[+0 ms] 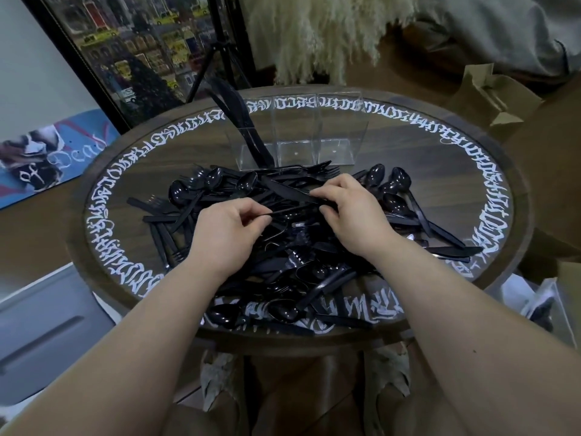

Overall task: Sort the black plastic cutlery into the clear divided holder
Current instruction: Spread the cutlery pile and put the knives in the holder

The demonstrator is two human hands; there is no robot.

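One clear plastic divided holder [295, 130] with three compartments; one round dark wooden table [490, 171]; two bare hands.

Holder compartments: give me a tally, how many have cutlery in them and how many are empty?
Clear divided holder, by compartment:
With black knives: 1 (the left one)
Empty: 2 (the middle and the right one)
Total: 3 compartments

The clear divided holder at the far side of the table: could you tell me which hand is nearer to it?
Right. The right hand sits on the pile just below the clear divided holder, fingertips on a knife. The left hand lies lower and further left.
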